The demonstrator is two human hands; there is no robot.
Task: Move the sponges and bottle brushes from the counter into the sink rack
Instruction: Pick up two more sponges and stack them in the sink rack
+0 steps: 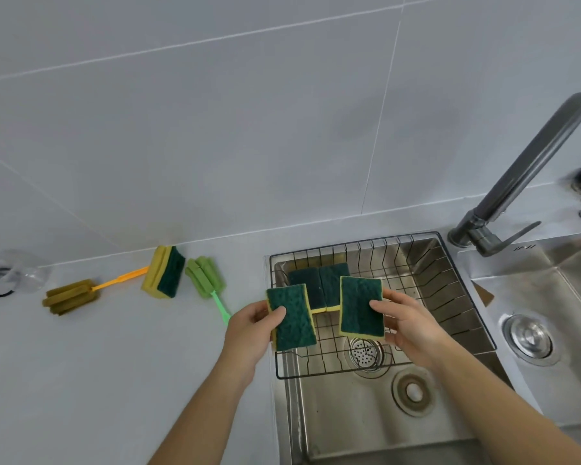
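Observation:
My left hand (249, 330) grips a green-and-yellow sponge (297, 325) at the left edge of the black wire sink rack (450, 297). My right hand (413, 327) holds a second sponge (358, 297) above the rack's middle. Two more sponges (319, 283) lie side by side in the rack behind them. On the counter to the left stands another sponge (165, 273) on its edge. Beside it lie a green bottle brush (205, 280) and an olive bottle brush with an orange handle (71, 295).
The rack sits across the back of a steel sink (349, 414) with a strainer drain (366, 354). A grey tap (517, 182) rises at the right, next to a second basin (530, 337). A clear plastic item (7, 273) lies at the counter's far left.

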